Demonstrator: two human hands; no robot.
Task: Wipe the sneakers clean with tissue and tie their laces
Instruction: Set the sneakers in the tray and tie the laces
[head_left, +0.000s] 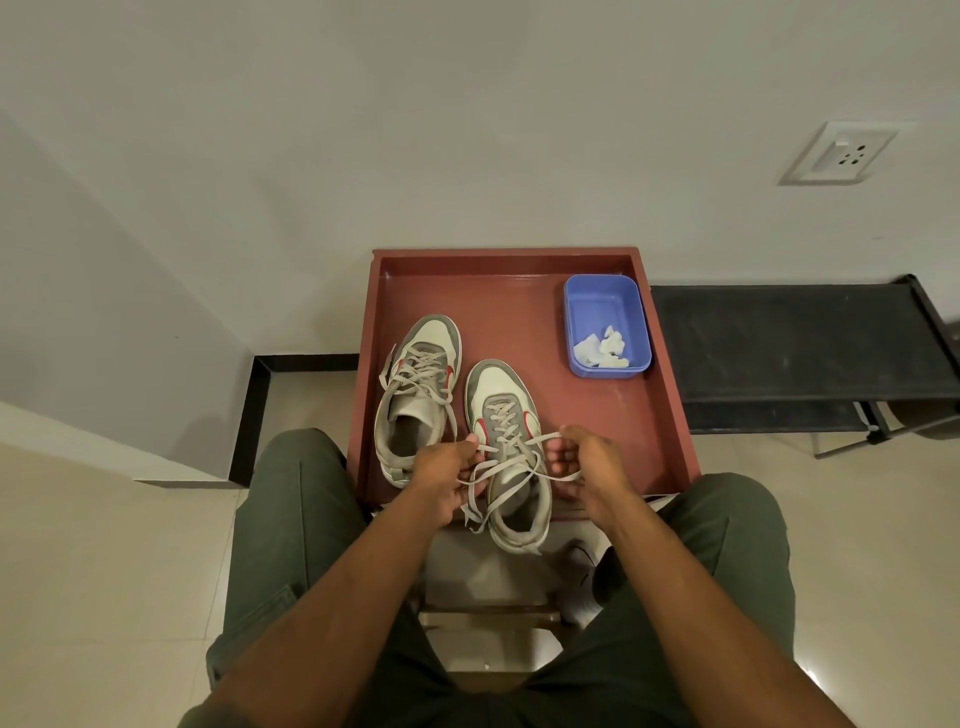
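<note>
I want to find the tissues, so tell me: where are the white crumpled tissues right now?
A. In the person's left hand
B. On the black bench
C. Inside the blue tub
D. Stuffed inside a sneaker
C: the crumpled tissues lie at the near end of the blue tub, which stands in the far right corner of the red tray, while both hands hold laces.

Grey wall with socket, beige tiled floor, black bench.
</note>
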